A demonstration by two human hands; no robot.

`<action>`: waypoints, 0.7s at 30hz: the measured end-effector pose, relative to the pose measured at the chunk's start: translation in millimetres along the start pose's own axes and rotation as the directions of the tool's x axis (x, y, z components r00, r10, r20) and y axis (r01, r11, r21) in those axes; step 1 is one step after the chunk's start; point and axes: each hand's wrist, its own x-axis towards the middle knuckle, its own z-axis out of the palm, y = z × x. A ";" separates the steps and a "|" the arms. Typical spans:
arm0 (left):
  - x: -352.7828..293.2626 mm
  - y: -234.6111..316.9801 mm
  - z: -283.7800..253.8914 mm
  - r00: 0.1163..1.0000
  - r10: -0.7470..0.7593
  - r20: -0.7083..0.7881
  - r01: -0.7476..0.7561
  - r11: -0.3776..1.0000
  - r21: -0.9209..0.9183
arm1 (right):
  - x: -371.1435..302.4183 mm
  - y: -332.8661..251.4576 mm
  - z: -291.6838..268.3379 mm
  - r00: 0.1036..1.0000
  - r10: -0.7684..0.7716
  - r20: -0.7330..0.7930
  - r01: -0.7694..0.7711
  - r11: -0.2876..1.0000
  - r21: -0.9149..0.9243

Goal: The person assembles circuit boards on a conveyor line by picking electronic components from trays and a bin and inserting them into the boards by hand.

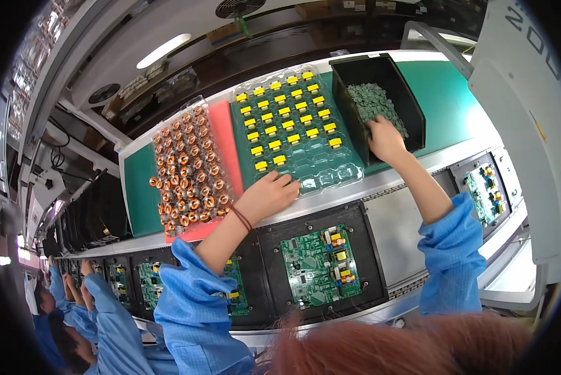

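My left hand (268, 197) lies over the near left edge of a clear plastic tray (330, 177). Its visible fingers are slightly apart, and nothing shows in them; the thumb is hidden. Rows of small yellow block-shaped components (288, 125) fill much of this tray, with bare pockets along its near side. Inside a black bin (412, 94), my right hand (387, 140) reaches down to a heap of small grey-green disc-like pieces (374, 99). Those fingers are bent together at the heap, and whatever is between them cannot be made out.
Copper-wound coils (190, 159) crowd another clear tray, on a red sheet (225, 144). Green circuit boards (310, 265) sit in black carriers along the near conveyor, one more (484, 194) at right. A white machine housing (518, 125) stands right; co-workers in blue sleeves (115, 319) work at left.
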 end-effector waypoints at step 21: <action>-2.1 11.2 -3.8 0.979 -0.138 0.148 0.142 0.990 -0.022 | 16.1 -4.8 -7.7 0.974 -0.003 0.226 0.022 0.996 -0.082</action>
